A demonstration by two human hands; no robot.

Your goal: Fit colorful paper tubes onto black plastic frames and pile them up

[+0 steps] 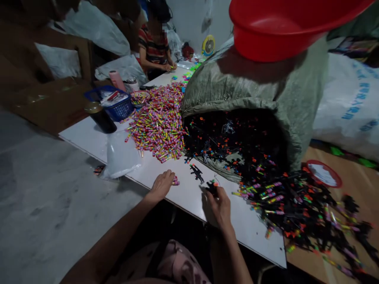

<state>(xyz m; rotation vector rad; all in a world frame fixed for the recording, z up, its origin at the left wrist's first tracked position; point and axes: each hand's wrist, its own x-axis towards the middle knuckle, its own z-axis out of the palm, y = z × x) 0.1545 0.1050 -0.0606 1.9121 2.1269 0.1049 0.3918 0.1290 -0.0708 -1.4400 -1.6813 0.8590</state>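
My left hand [161,185] rests on the white table [89,136] with its fingers curled over a few small colourful pieces [175,182]. My right hand [218,205] pinches a small black toy part [212,186] just above the table edge. Another black toy gun piece [197,172] lies between the hands. A big grey-green sack [237,83] lies open on its side, spilling black toy parts [237,146] and coloured darts. A heap of colourful darts [160,122] covers the table's middle.
A red plastic basin [284,27] sits on the sack. A blue basket [118,104], a dark cup [102,116] and a clear plastic bag [121,156] stand at the left. Another person [154,47] works at the far end. More parts lie on cardboard [355,181] at right.
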